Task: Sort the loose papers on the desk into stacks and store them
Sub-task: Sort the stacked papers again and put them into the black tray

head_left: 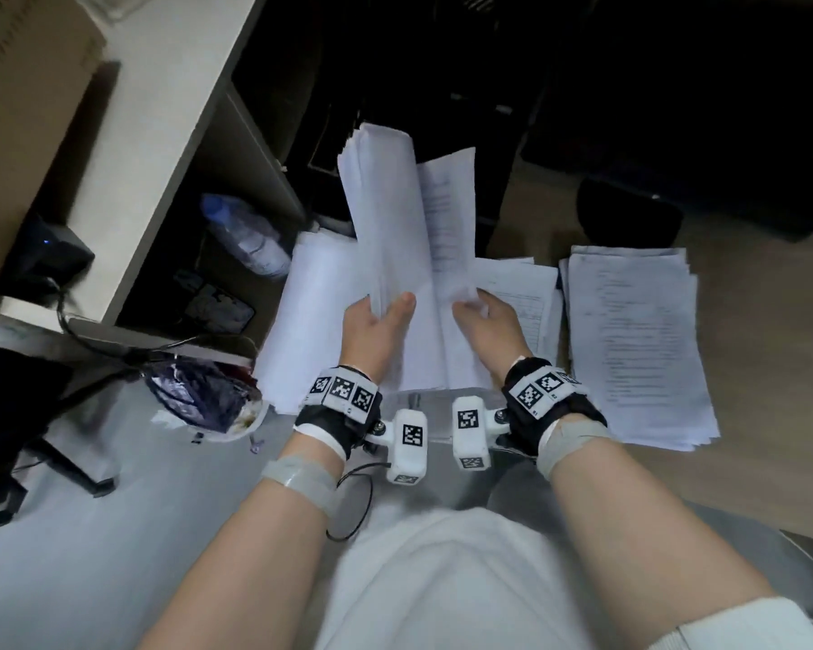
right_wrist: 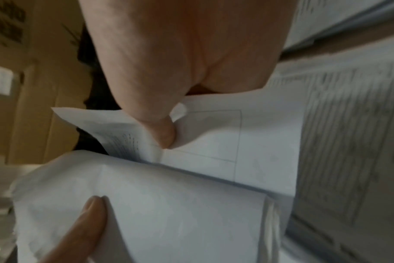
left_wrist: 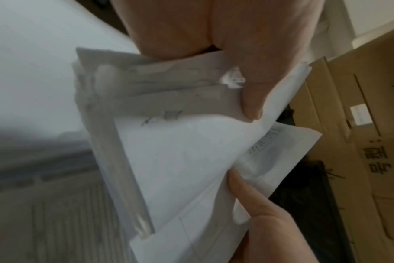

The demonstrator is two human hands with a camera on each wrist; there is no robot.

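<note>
head view, left hand (head_left: 377,321) gripping thick paper bundle (head_left: 386,204), right hand (head_left: 486,321) pinching printed sheet (head_left: 447,213) beside it

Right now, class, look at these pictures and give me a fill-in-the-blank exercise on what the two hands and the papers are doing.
1. The left hand grips a thick bundle of papers, while the ____ hand pinches a single printed sheet.
2. A stack of printed pages lies on the wooden desk to the ____ of both hands.
3. Under the white shelf on the left lies a plastic ____.

Missing words: right; right; bottle
</note>
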